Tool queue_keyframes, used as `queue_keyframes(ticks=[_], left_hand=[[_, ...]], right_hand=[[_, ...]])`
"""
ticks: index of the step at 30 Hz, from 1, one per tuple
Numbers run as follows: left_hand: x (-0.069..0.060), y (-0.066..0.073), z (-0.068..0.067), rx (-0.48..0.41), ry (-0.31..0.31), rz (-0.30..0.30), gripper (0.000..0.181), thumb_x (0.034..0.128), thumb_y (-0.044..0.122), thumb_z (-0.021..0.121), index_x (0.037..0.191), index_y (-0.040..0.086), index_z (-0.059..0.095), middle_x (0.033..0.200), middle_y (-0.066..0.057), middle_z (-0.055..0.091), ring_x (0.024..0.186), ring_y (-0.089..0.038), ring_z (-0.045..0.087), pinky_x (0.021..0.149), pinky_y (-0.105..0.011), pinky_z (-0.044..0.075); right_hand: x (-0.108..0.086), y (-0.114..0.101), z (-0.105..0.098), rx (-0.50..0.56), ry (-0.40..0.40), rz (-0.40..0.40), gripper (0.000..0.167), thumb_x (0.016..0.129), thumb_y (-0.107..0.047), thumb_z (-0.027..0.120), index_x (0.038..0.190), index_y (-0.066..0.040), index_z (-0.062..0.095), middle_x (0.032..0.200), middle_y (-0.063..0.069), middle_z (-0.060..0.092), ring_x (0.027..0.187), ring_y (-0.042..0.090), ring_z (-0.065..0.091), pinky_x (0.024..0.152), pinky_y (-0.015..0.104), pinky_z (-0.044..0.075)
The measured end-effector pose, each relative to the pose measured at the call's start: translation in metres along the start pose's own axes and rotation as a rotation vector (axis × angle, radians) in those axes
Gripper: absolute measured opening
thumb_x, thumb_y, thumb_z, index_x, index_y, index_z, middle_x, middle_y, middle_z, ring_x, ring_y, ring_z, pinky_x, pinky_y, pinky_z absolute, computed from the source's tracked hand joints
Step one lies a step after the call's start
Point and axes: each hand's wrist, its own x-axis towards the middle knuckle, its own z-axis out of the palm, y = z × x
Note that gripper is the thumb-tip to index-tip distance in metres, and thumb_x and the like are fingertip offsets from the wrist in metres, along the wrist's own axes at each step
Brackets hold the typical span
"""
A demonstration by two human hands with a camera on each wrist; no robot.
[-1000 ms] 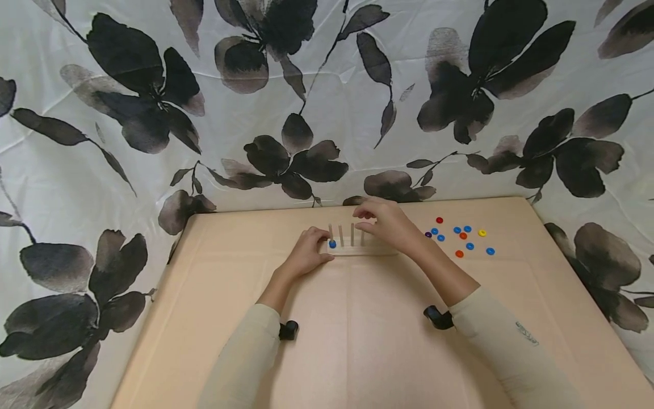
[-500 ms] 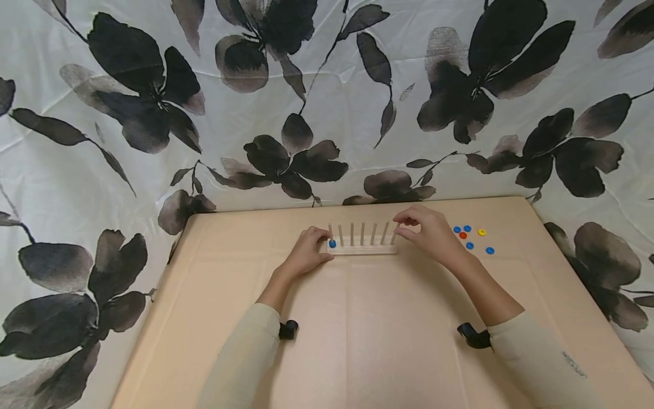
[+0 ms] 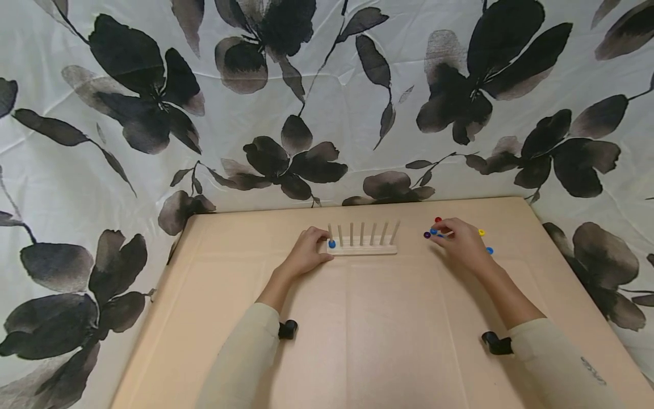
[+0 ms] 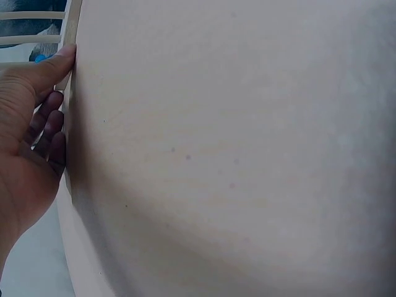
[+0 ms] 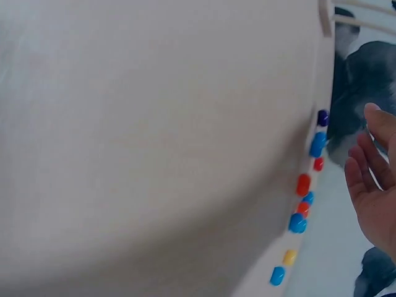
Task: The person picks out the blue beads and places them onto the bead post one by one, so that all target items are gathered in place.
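A pale wooden peg rack (image 3: 363,250) with a row of upright pegs stands near the table's back edge. Something blue, like a bead (image 3: 332,244), sits low on its leftmost peg. My left hand (image 3: 305,251) grips the rack's left end, thumb at the front; the left wrist view shows the thumb (image 4: 62,54) against the base. To the right, my right hand (image 3: 462,241) hovers over scattered small beads and hides some of them. Its thumb and fingers are apart, with nothing between them in the right wrist view. Nearest its fingertips are a dark purple bead (image 3: 427,234) and blue ones.
A red bead (image 3: 437,220) lies behind the right hand's fingertips. A yellow bead (image 3: 482,232) and a blue bead (image 5: 277,276) lie on its far right side. A floral cloth (image 3: 327,102) hangs behind the tan table (image 3: 347,329).
My right hand has moved right, from above the rack's pegs past its right end to the loose beads. My left hand has stayed on the rack, and the rack has not moved.
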Motion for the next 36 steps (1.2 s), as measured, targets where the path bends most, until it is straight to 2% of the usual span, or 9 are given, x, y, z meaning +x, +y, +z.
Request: queue_keyframes(ticks=[11, 16, 22, 27, 36], left_hand=[[-0.001, -0.001, 0.001, 0.005, 0.004, -0.008, 0.053, 0.0851, 0.019, 0.087, 0.131, 0.005, 0.065, 0.131, -0.01, 0.059, 0.124, -0.028, 0.05, 0.11, -0.043, 0.042], [-0.002, 0.0, 0.0, 0.0, 0.001, -0.012, 0.052, 0.0853, 0.019, 0.086, 0.131, 0.005, 0.065, 0.131, -0.01, 0.059, 0.124, -0.028, 0.05, 0.11, -0.043, 0.043], [-0.001, 0.0, 0.0, 0.011, -0.003, -0.014, 0.054, 0.0858, 0.02, 0.086, 0.133, 0.006, 0.064, 0.131, -0.01, 0.059, 0.125, -0.028, 0.05, 0.11, -0.042, 0.043], [-0.001, 0.0, 0.001, 0.011, 0.0, -0.014, 0.055, 0.0854, 0.02, 0.086, 0.133, 0.005, 0.064, 0.132, -0.01, 0.059, 0.125, -0.028, 0.05, 0.111, -0.042, 0.042], [-0.001, 0.001, 0.001, 0.011, 0.007, -0.012, 0.055, 0.0845, 0.019, 0.087, 0.133, 0.005, 0.064, 0.132, -0.011, 0.059, 0.124, -0.028, 0.05, 0.111, -0.041, 0.042]], right_hand=[[0.003, 0.018, 0.003, -0.067, -0.093, 0.093, 0.034, 0.096, -0.014, 0.074, 0.124, 0.004, 0.066, 0.12, 0.025, 0.068, 0.108, 0.039, 0.064, 0.097, 0.055, 0.055], [0.004, 0.021, 0.007, -0.098, -0.105, 0.093, 0.03, 0.097, -0.011, 0.073, 0.122, 0.003, 0.067, 0.12, 0.026, 0.068, 0.105, 0.037, 0.062, 0.097, 0.055, 0.055], [0.006, 0.024, 0.008, -0.112, -0.1, 0.089, 0.023, 0.096, -0.005, 0.071, 0.117, 0.004, 0.069, 0.109, 0.023, 0.069, 0.098, 0.035, 0.061, 0.091, 0.052, 0.057], [0.007, 0.024, 0.009, -0.128, -0.1, 0.088, 0.023, 0.095, -0.005, 0.072, 0.116, 0.003, 0.069, 0.106, 0.021, 0.068, 0.094, 0.033, 0.06, 0.086, 0.048, 0.056], [0.003, 0.026, 0.009, -0.124, -0.084, 0.055, 0.021, 0.095, -0.007, 0.073, 0.113, 0.002, 0.07, 0.104, 0.02, 0.069, 0.093, 0.032, 0.062, 0.086, 0.049, 0.057]])
